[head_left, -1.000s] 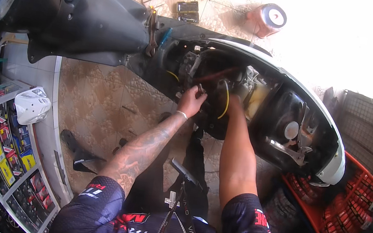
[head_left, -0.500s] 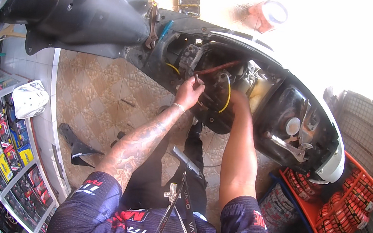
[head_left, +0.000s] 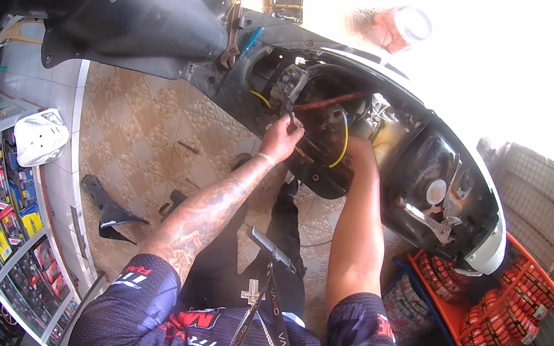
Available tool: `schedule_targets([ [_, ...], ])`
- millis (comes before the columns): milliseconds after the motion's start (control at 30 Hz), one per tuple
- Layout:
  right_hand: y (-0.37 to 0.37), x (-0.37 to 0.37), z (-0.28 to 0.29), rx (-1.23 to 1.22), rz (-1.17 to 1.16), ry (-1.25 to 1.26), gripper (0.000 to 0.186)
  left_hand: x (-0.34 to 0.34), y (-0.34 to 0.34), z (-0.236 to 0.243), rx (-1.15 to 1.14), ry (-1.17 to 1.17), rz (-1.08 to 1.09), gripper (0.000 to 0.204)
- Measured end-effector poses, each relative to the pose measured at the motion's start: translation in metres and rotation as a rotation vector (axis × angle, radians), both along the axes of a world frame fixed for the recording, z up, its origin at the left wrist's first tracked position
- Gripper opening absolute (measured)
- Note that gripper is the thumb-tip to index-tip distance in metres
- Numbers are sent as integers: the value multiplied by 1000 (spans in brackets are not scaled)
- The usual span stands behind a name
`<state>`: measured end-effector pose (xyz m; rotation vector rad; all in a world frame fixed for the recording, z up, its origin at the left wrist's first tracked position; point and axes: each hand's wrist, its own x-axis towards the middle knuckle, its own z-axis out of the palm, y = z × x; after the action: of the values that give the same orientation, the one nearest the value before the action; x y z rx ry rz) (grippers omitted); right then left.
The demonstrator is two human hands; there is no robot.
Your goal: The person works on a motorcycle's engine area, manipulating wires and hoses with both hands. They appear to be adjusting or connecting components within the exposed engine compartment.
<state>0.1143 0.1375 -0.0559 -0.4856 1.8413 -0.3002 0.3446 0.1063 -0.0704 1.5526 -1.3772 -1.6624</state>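
In the pinching left hand [head_left: 281,140] sits a dark piece [head_left: 291,113], jutting forward; whether the right hand [head_left: 360,152] grips is hidden.

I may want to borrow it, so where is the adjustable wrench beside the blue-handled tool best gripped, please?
Probably mid-handle, from above: the adjustable wrench lies with its wide head on the near side and slim handle exposed, between the dark panel and the blue-handled tool.

"What's different at the left hand [head_left: 282,139]?"

"Its fingertips have shifted left, nearer the short yellow tube [head_left: 260,99], and a dark strip [head_left: 290,106] now shows just above them."

"Farther off?"

"Beyond the grip, the floor [head_left: 332,20] has washed out in glare."
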Motion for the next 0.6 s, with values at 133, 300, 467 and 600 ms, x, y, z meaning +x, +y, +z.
schedule_targets([
  [133,-5,6,23,26,121,74,54,4,3,-2,-17,-39,-21,17],
  [300,-20,2,36,-10,-297,192,54,3,6,-4,-2,-23,-1,17],
  [467,-60,-4,55,58,-103,307,52,4,7,-5,-22,-16,-3,18],
  [600,-81,-12,52,76,21,197,48,5,8,-3,9,-17,-28,14],
])
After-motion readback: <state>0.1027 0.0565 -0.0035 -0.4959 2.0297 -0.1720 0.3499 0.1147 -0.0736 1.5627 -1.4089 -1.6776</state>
